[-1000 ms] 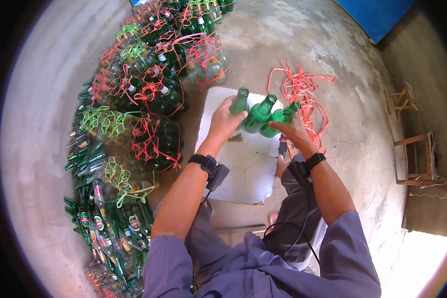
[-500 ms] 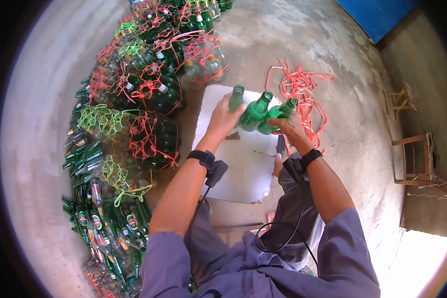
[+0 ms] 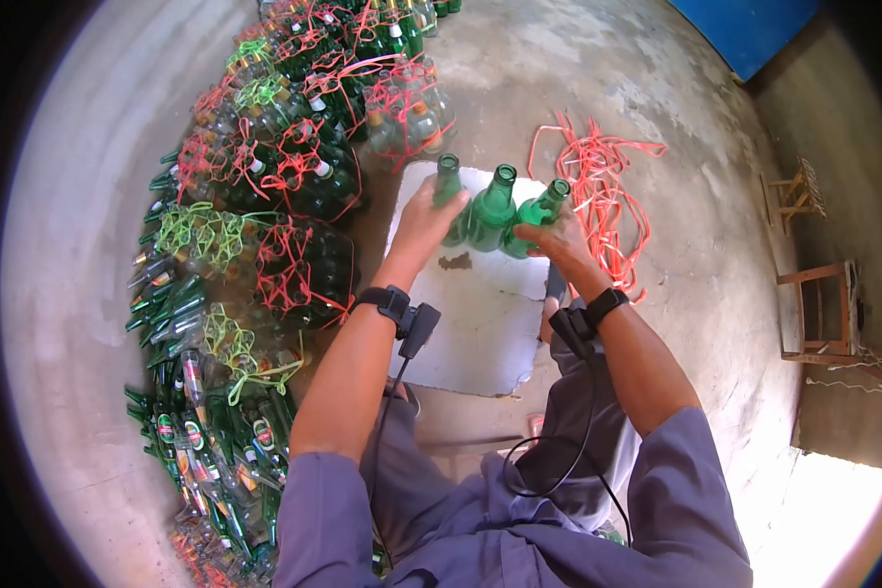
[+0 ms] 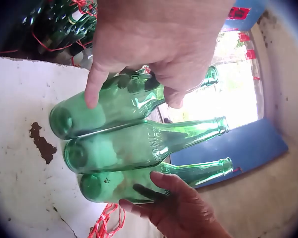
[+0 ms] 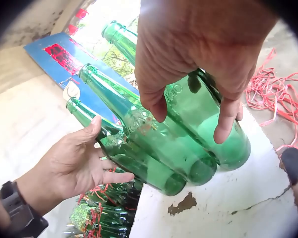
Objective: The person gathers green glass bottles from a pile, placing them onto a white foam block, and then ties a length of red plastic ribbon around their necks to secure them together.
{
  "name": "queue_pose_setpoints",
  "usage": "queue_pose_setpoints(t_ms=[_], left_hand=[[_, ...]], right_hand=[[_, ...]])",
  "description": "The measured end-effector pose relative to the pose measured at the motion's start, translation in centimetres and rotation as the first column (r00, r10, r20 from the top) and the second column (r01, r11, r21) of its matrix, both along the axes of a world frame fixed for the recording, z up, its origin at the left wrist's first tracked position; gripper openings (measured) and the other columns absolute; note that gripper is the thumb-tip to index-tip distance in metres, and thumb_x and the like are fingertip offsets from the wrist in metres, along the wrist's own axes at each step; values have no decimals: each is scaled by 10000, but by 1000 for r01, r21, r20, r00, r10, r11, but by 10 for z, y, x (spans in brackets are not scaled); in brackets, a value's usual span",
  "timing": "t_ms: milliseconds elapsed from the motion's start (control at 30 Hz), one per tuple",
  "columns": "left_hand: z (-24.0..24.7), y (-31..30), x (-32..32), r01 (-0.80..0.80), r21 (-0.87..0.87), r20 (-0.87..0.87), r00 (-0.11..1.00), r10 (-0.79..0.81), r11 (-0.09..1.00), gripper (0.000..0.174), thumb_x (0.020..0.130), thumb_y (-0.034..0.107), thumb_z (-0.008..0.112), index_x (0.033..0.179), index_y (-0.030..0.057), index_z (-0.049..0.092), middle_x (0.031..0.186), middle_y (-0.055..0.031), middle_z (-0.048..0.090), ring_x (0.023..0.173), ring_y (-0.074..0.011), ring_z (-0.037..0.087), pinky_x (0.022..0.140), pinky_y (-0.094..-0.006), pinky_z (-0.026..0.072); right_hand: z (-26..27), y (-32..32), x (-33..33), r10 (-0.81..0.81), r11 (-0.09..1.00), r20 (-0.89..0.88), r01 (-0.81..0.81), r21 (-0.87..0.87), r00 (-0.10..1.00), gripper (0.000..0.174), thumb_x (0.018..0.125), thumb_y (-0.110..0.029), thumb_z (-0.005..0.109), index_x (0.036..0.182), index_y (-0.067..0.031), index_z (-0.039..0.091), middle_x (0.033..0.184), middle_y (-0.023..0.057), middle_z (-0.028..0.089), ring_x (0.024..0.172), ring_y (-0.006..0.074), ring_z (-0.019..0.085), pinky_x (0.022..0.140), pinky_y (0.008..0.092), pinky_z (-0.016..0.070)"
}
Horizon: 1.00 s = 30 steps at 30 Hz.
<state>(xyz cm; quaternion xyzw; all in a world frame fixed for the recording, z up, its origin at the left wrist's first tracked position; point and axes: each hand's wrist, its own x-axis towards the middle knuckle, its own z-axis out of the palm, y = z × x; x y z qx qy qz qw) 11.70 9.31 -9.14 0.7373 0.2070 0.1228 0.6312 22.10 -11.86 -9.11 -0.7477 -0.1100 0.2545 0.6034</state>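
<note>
Three green glass bottles [image 3: 492,218], held in a row towards the far edge of a white board [image 3: 470,333].
Head: round mouths and tapering necks point up, the bodies just beyond a brown stain [image 3: 456,262]; the left hand [image 3: 427,223] grips the left bottle [image 3: 448,184], the right hand [image 3: 564,244] the right bottle [image 3: 549,201], and the middle bottle [image 3: 494,214] sits between. Left wrist: the glass is see-through and glossy, with raised lettering on the middle bottle's shoulder; whether the bases touch the board, I cannot tell. Right wrist: raised marks show on the right bottle too, its body wrapped by thumb and fingers; ringed lips finish the slim necks.
</note>
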Motion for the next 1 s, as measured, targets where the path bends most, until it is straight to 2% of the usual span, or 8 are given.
queue_pose_setpoints(t_ms=[100,167,233,400,600,667,867,1000], left_hand=[[0,5,-1,-21,-6,-21,1000,20,1000,531,907,400,686,1272,29,577,1142,-135,674,1070,-248,635,929,-369,484],[0,10,-3,-31,-10,-35,999,31,999,535,904,403,690,1278,37,576,1144,-119,674,1068,-230,633,901,-367,499],[8,15,-7,6,-116,-103,994,-18,993,545,932,433,682,1343,106,538,1265,-78,600,1166,-218,580,847,-414,551],[10,23,-12,-29,-127,-110,994,15,992,585,918,424,691,1378,103,526,1266,-84,606,1152,-217,589,834,-413,552],[9,31,-15,-63,-154,-99,994,48,986,629,903,424,698,1410,105,507,1272,-85,610,1139,-231,603,826,-419,552],[8,31,-16,-74,-158,-99,993,58,985,626,904,426,696,1409,106,509,1268,-85,612,1142,-237,604,831,-422,551],[9,29,-20,-99,-127,-99,991,86,987,647,890,428,706,1418,113,508,1248,-72,621,1134,-222,606,831,-411,542],[10,29,-24,-113,-137,-108,989,99,984,624,865,344,725,1408,114,520,1222,-61,629,1101,-199,605,827,-386,526]], right_hand=[[4,5,-5,-24,999,25,25,-45,999,465,695,-163,837,1086,-21,628,931,59,679,797,149,663,594,289,578],[-3,8,-5,18,999,-7,-18,43,1000,493,698,-181,839,1111,-22,622,934,62,678,784,145,655,582,293,564],[-5,13,-7,15,1000,-2,-15,28,1000,504,701,-184,837,1125,-22,619,940,64,680,784,145,654,582,292,558],[-10,24,-11,0,1000,8,-1,14,1000,531,703,-187,838,1153,-13,616,950,68,683,779,145,651,571,291,537],[-21,37,-7,34,997,77,-29,-76,996,661,657,-278,845,1204,10,610,1032,140,700,909,240,682,785,361,555],[-10,40,-10,51,972,80,-31,-232,995,700,651,-328,831,1223,7,608,1086,175,698,1001,290,679,892,380,531],[-9,35,-9,113,965,149,-73,-252,982,754,677,-394,834,1266,0,575,1103,190,694,1016,307,679,884,396,533],[-6,31,-9,133,957,103,-101,-271,986,793,677,-425,846,1275,8,558,1110,197,691,1019,316,676,877,396,534]])
